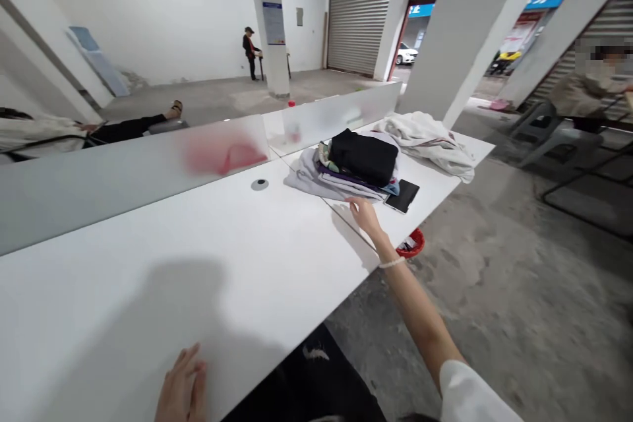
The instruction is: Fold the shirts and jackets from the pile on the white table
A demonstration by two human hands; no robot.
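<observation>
My right hand [364, 216] reaches over the table at the front edge of a folded clothes pile, its fingers bent and drawn together. Whether they grip the pale grey garment [309, 175] at the bottom of the pile I cannot make out. A folded black garment [363, 157] lies on top, with patterned, purple and blue cloth beneath it. Beside the pile, to the right of my hand, rests a dark-screened phone or tablet [403, 196]. My left hand [182, 386] is low over the near part of the white table [237, 244], fingers loosely apart, holding nothing.
A crumpled white garment [428, 138] lies at the table's right end. A frosted divider [123, 175] runs along the back edge. Below the table stands a red basket [413, 244]. Grey stools [564, 135] and a seated person are at right; others are beyond the divider.
</observation>
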